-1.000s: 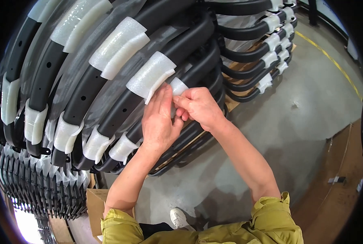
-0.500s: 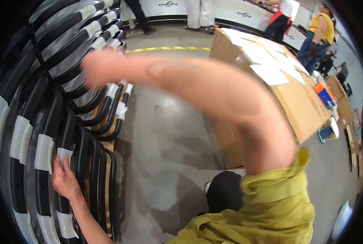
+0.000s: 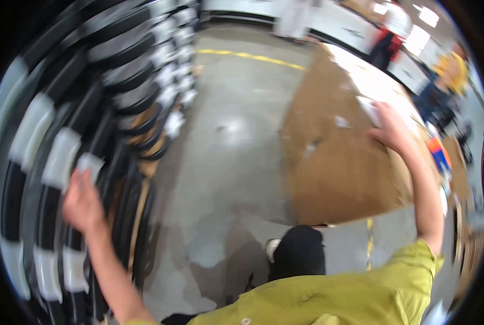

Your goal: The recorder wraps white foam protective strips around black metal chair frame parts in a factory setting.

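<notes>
On the left, my left hand [image 3: 83,206] is closed, its fingertips pinching a white foam wrap [image 3: 92,164] around a black tube of the stacked frames [image 3: 49,216]. My right hand [image 3: 392,127] is stretched out to the big cardboard box [image 3: 334,168] on the right. Its fingers reach a white sheet [image 3: 368,108] at the box's upper edge, with the thumb held apart from them. Motion blurs both hands a little. More white foam wraps [image 3: 60,157] sit on the neighbouring tubes.
A grey floor aisle [image 3: 226,146] with a yellow line [image 3: 253,57] runs between frames and box. An orange and blue box [image 3: 439,155] stands beyond the carton. Several people are farther back, one in yellow [image 3: 452,70]. My dark-clad leg [image 3: 298,252] is below.
My right hand has swung from the frames on the left across to the cardboard box. My left hand stays at the same foam wrap. The view has shifted.
</notes>
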A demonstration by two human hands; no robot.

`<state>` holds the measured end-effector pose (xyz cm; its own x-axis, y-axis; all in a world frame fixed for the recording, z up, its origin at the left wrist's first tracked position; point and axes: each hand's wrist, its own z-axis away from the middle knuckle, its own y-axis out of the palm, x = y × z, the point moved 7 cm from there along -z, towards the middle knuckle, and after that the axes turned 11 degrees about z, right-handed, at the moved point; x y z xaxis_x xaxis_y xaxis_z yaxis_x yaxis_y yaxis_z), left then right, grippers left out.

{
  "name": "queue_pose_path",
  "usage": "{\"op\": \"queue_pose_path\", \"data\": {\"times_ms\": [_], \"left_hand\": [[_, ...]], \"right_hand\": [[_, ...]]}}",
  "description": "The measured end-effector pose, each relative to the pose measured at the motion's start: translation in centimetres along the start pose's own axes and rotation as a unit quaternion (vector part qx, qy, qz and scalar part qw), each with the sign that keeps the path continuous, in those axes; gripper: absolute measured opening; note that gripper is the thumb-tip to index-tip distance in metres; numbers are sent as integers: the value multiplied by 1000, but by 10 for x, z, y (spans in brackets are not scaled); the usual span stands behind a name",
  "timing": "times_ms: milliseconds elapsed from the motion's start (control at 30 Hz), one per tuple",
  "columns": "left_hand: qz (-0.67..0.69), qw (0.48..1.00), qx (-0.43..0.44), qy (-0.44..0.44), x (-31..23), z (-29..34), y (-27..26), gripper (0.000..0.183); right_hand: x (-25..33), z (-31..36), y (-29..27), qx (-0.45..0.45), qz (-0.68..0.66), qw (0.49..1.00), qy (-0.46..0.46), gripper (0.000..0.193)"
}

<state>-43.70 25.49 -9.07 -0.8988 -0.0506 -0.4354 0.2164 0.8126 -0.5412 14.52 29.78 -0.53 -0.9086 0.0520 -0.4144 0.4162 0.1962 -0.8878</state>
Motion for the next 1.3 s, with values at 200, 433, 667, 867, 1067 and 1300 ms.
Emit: {"op": "queue_pose_path", "data": {"times_ms": [200,433,667,867,1067,1300], "left_hand": [[-113,992,-44,24,-44,-11,10,29],[-124,992,-13,9,-18,-8,-9,24],[-70,988,-23,136,-40,-8,-7,17],[33,968,-42,245,-56,38,-31,33],[562,587,277,-513,-27,152,-2,37],[484,639,188,-568,37,197,-3,28]], "right_hand": [[-35,32,-36,-138,88,986,11,14],[193,33,-157,-180,-95,939,-277,15],[330,26,-134,-135,-108,851,-496,9],[358,36,-83,-294,-428,698,-493,16],[368,86,-51,-387,-499,585,-509,28],[460,67,49,284,-749,491,-342,27]]}}
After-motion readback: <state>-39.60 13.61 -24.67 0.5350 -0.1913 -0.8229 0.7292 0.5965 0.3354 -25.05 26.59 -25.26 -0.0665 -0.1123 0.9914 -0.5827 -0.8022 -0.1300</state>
